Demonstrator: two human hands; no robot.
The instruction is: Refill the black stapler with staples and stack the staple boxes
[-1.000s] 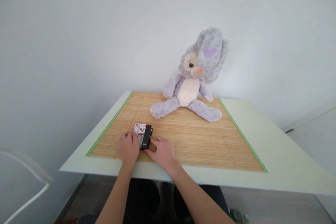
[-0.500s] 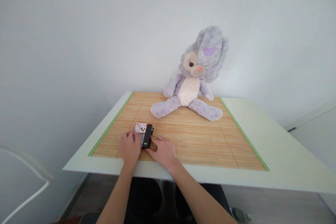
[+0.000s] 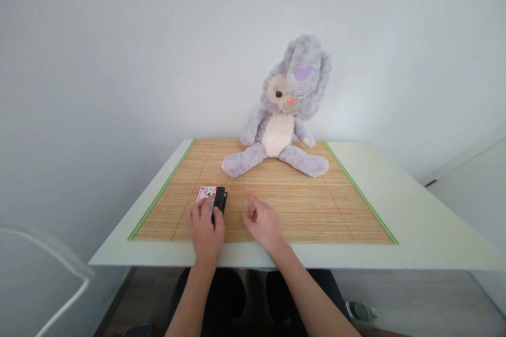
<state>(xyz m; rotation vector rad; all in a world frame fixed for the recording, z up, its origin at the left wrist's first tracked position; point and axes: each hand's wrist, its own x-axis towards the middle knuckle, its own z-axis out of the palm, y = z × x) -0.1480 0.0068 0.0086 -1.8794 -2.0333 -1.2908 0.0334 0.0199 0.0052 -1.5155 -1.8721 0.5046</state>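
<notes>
A small flat package [image 3: 204, 192] with white and red print lies on the bamboo mat, left of the middle. Along its right side runs a black stapler-like item [image 3: 220, 197]; its exact kind is hard to make out. My left hand [image 3: 207, 229] covers the near part of both, its fingers over the printed face and its thumb on the black part. To the right, my right hand [image 3: 264, 224] hovers over or rests on the mat, apart from the package. Its index finger and thumb are spread, with nothing between them.
A grey plush rabbit [image 3: 279, 134] sits at the back of the bamboo mat [image 3: 292, 200], against the wall. The mat lies on a white table [image 3: 427, 221]. A white cable [image 3: 65, 305] hangs at the lower left. On the floor at the lower right lies a bottle [image 3: 360, 310].
My right hand has let go of the black item's right side and moved right. My left hand has shifted right, its thumb now on the black part. The view has moved slightly.
</notes>
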